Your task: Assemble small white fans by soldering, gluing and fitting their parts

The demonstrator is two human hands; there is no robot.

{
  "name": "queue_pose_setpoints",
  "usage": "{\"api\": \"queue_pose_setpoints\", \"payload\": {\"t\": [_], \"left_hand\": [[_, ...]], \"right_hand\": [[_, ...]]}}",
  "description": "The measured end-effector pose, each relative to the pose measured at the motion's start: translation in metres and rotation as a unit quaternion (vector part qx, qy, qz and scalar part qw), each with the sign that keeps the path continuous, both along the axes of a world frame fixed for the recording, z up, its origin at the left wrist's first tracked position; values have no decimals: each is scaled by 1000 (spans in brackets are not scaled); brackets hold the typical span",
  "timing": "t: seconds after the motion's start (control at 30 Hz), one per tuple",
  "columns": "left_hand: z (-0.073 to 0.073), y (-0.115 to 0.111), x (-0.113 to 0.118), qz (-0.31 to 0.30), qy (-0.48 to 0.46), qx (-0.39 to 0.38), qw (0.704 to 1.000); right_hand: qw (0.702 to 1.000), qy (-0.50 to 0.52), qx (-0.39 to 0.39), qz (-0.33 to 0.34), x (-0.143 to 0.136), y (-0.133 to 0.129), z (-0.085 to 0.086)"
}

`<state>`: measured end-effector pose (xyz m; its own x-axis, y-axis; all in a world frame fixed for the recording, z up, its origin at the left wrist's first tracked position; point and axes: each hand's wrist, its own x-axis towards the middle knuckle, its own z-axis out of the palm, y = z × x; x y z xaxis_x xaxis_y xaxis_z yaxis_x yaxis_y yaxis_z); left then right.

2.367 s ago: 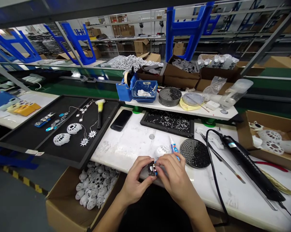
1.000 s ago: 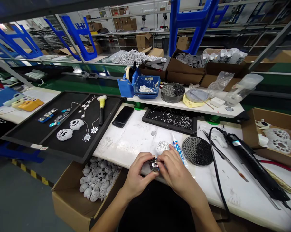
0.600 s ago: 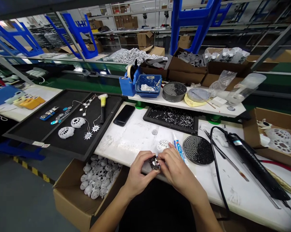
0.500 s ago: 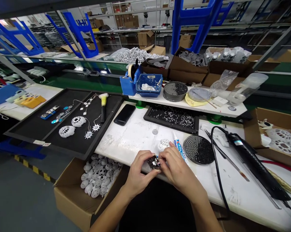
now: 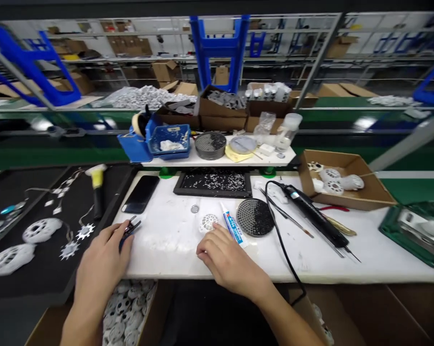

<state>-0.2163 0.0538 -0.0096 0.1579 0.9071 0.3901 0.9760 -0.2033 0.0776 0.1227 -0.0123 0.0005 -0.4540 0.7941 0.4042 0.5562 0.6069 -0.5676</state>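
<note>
My left hand [image 5: 107, 247] is at the bench's left edge, its fingers closed on a small dark part [image 5: 131, 227] with metal prongs or edges, mostly hidden by the fingers. Beside it lies a black phone [image 5: 141, 193]. My right hand [image 5: 224, 252] is over the white bench, fingers curled, the index fingertip by a white perforated shell [image 5: 209, 222]. Whether anything is under its fingers is hidden. A blue and white glue tube [image 5: 233, 225] lies just beyond that hand, next to a round black mesh dish [image 5: 255, 217].
A black tray [image 5: 33, 283] with white shells and a yellow-headed brush [image 5: 96, 187] lies left. A black corded tool [image 5: 316, 216] and a carton [image 5: 379, 197] are right. Behind are a bead tray [image 5: 213, 193], a blue bin [image 5: 169, 154] and a raised shelf [image 5: 224, 162].
The view has swung right. My hands, earlier together around a dark square part, are now apart: the left at the bench's left edge, the right by the white shell.
</note>
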Motion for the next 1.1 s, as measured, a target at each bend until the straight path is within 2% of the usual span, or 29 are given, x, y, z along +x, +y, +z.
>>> {"api": "queue_pose_setpoints", "payload": {"t": [0.07, 0.1, 0.13, 0.17, 0.23, 0.3, 0.33, 0.4, 0.47, 0.53, 0.6, 0.63, 0.7, 0.73, 0.8, 0.87, 0.93, 1.0, 1.1], "left_hand": [[5, -3, 11, -12, -2, 62, 998], [7, -8, 22, -46, -35, 89, 994], [10, -16, 38, -112, -73, 79, 988], [11, -24, 55, -191, -111, 45, 974], [12, -40, 92, -300, -154, -42, 941], [9, -50, 123, -360, -181, -115, 908], [7, -52, 135, -365, -198, -151, 897], [5, -50, 148, -355, -216, -198, 888], [3, -46, 150, -323, -228, -212, 894], [0, -43, 146, -278, -251, -217, 902], [-3, -41, 141, -220, -296, -235, 899], [-6, -40, 139, -189, -328, -247, 892], [-9, -40, 138, -125, -424, -270, 855], [-9, -40, 140, -98, -486, -279, 822], [-6, -40, 146, -64, -607, -288, 738], [2, -39, 156, -58, -687, -280, 668], [10, -37, 167, -68, -722, -267, 635], [16, -35, 177, -78, -738, -270, 613], [15, -33, 188, -88, -753, -288, 585]], "right_hand": [[999, 45, -16, -10, 4, -1, -3], [997, 74, -24, -13, 7, -2, -3], [993, 108, -36, -14, 8, -4, -3], [988, 144, -55, -11, 9, -5, -3], [971, 213, -110, 9, 9, -10, 1], [954, 252, -155, 37, 8, -15, 7], [951, 255, -166, 49, 10, -17, 11], [956, 241, -161, 47, 23, -18, 18], [966, 227, -122, -23, 52, -17, 24], [960, 200, -62, -186, 93, -15, 24], [926, 80, -49, -365, 135, -14, 20], [908, 5, -62, -415, 153, -15, 15], [886, -59, -77, -454, 176, -18, 5], [880, -75, -81, -461, 181, -20, 0], [876, -95, -81, -467, 183, -25, -10], [869, -114, -78, -476, 180, -32, -16], [850, -128, -76, -505, 180, -39, -19], [818, -144, -85, -550, 184, -48, -19], [780, -177, -117, -589, 189, -61, -19]]}}
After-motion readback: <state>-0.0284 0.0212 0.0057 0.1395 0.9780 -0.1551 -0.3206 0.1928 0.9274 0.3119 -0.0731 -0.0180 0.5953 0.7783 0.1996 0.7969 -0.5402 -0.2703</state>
